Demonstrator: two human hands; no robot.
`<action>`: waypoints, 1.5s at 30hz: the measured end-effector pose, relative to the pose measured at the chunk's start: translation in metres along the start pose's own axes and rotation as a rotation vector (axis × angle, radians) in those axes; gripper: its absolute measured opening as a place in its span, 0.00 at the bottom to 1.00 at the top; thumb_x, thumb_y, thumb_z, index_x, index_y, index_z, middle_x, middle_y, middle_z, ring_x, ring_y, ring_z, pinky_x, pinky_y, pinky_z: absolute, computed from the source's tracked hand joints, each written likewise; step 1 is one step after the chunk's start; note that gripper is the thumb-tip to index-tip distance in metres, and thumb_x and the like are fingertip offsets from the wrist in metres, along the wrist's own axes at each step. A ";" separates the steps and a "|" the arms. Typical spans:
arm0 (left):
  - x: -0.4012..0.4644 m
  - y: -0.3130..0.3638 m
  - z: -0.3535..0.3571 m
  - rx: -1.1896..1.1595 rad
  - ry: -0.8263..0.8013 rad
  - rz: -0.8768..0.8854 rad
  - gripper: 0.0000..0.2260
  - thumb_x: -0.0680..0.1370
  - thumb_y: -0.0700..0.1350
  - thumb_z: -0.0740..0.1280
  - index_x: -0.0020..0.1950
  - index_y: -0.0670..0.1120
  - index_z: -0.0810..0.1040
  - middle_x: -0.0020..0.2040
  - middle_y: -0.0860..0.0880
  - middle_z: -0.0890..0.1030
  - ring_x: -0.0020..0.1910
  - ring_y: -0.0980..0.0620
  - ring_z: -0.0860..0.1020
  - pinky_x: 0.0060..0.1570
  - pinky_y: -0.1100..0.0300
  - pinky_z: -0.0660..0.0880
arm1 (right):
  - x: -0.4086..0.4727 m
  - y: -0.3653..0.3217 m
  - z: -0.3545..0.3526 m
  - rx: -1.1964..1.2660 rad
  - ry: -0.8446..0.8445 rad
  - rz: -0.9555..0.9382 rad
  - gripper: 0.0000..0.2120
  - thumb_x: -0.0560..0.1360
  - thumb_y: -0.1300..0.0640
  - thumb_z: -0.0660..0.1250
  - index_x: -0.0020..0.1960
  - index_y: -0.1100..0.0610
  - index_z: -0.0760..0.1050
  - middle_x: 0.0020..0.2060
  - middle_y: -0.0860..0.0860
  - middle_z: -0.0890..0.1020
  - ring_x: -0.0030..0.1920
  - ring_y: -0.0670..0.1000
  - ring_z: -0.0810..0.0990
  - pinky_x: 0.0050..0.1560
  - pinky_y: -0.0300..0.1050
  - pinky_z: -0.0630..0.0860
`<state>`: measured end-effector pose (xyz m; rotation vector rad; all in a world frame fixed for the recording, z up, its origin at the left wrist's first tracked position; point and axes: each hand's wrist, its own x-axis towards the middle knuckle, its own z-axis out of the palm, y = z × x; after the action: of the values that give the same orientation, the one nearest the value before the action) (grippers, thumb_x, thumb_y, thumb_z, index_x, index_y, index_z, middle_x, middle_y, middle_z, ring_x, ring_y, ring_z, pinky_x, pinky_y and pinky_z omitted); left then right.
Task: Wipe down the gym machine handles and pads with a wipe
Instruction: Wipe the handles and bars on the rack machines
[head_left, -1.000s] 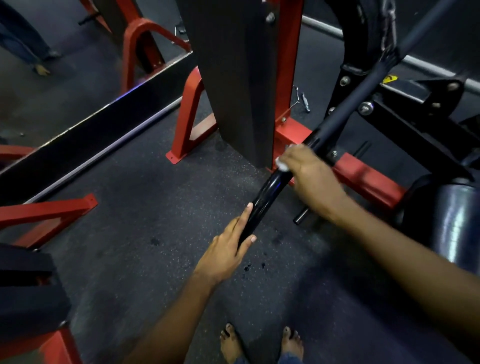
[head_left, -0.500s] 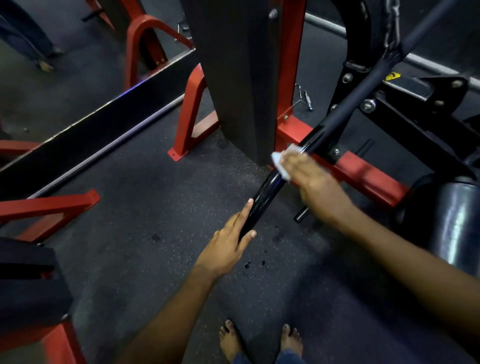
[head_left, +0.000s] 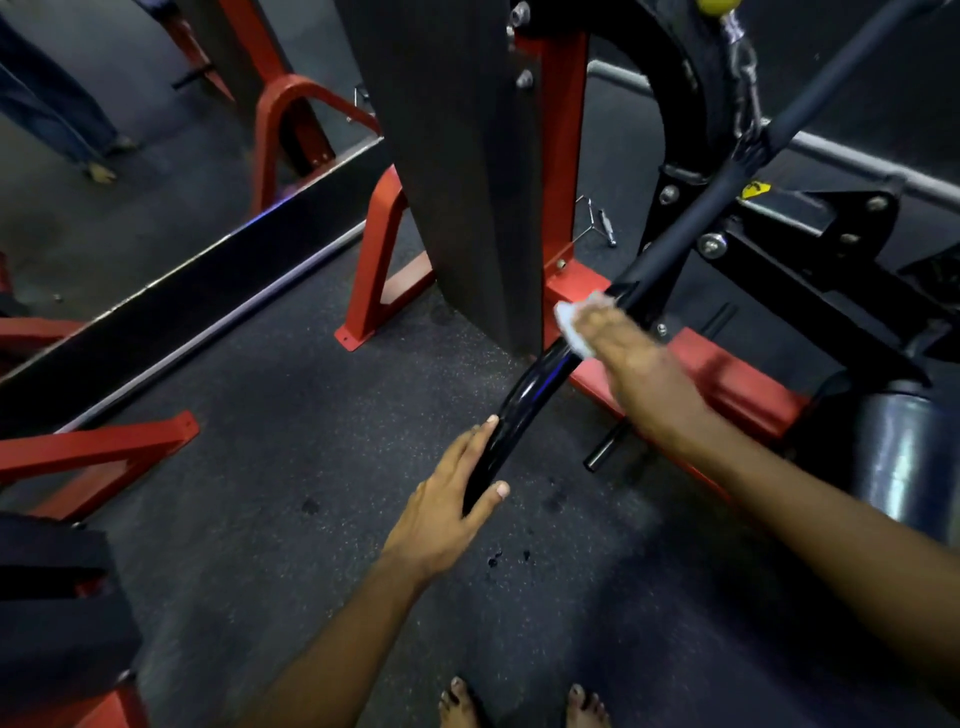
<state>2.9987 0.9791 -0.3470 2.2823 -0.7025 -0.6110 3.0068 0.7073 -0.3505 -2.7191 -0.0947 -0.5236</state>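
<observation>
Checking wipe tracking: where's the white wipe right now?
Head view, right of centre: the wipe is under the right hand's fingers, pressed on the black bar, just above the left hand and beside the red frame.

Speckled rubber floor (head_left: 270, 415); mirror (head_left: 104, 208) at left; bare feet (head_left: 519, 704).
</observation>
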 end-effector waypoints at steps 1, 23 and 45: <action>0.013 0.009 -0.003 0.012 0.037 0.042 0.28 0.79 0.64 0.56 0.73 0.73 0.41 0.78 0.60 0.54 0.74 0.56 0.61 0.71 0.47 0.64 | -0.006 -0.004 0.001 -0.028 -0.034 -0.117 0.23 0.75 0.71 0.52 0.68 0.65 0.69 0.67 0.61 0.71 0.69 0.59 0.68 0.73 0.48 0.58; 0.111 0.053 0.009 -0.071 0.044 0.064 0.24 0.81 0.53 0.61 0.70 0.73 0.54 0.64 0.53 0.77 0.57 0.53 0.77 0.53 0.65 0.70 | -0.003 0.080 -0.014 -0.092 -0.096 -0.231 0.26 0.74 0.71 0.54 0.72 0.63 0.63 0.70 0.60 0.66 0.71 0.57 0.64 0.74 0.45 0.52; 0.124 0.059 0.003 -0.101 0.013 0.035 0.22 0.77 0.64 0.60 0.70 0.73 0.59 0.71 0.59 0.69 0.69 0.60 0.69 0.68 0.57 0.67 | 0.067 0.118 -0.045 -0.163 -0.110 0.169 0.19 0.77 0.67 0.54 0.66 0.64 0.72 0.66 0.59 0.72 0.71 0.58 0.66 0.75 0.53 0.53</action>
<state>3.0706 0.8627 -0.3362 2.1747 -0.6881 -0.6014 3.0694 0.5807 -0.3274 -2.8796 0.1549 -0.3460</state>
